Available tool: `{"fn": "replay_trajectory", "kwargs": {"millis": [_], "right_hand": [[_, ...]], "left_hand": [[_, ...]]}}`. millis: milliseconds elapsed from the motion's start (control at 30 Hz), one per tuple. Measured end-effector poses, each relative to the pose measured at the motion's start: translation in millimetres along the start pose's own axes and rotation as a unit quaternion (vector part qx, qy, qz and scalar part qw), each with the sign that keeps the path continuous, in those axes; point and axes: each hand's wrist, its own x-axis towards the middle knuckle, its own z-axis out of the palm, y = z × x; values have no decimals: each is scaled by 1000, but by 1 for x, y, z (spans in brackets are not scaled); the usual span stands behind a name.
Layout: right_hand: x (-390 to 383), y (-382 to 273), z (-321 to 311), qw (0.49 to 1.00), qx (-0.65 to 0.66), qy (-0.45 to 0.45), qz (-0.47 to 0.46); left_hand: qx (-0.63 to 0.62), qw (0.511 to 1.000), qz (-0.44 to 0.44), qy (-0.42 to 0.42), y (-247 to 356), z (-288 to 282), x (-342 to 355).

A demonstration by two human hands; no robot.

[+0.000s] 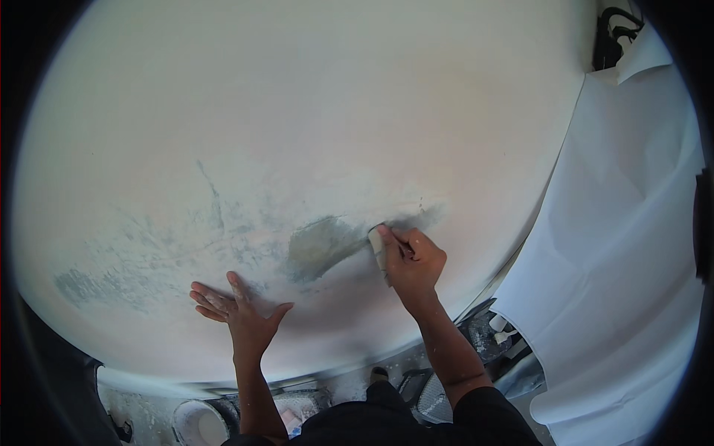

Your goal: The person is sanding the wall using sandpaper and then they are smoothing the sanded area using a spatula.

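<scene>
A large, pale, curved vehicle panel (357,97) spreads before me, scuffed with grey streaks along its nearer part. My right hand (413,264) grips a pale sanding pad (378,251) with thumb and curled fingers and holds it against the panel. Just left of that pad lies a bare, smooth grey-green patch (320,245) with a dark rim. Fingers spread, my left hand (244,312) rests on the panel's near side, below the grey scuffs, with pale dust on the fingertips. It holds nothing.
White sheeting (617,201) hangs along the right side of the panel. Beneath the near edge stands a white bucket (201,424) on a dusty floor. Dark, dusty items (439,398) lie by my feet. A black part (613,37) shows at the far right.
</scene>
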Motion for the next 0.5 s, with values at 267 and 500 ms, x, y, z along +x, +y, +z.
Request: {"fn": "replay_trajectory", "kwargs": {"millis": [267, 500], "right_hand": [[-3, 5, 6, 999, 13, 19, -33], [-3, 7, 4, 997, 53, 2, 56]], "left_hand": [[-23, 1000, 2, -11, -2, 1, -1], [-36, 999, -5, -29, -2, 0, 0]]}}
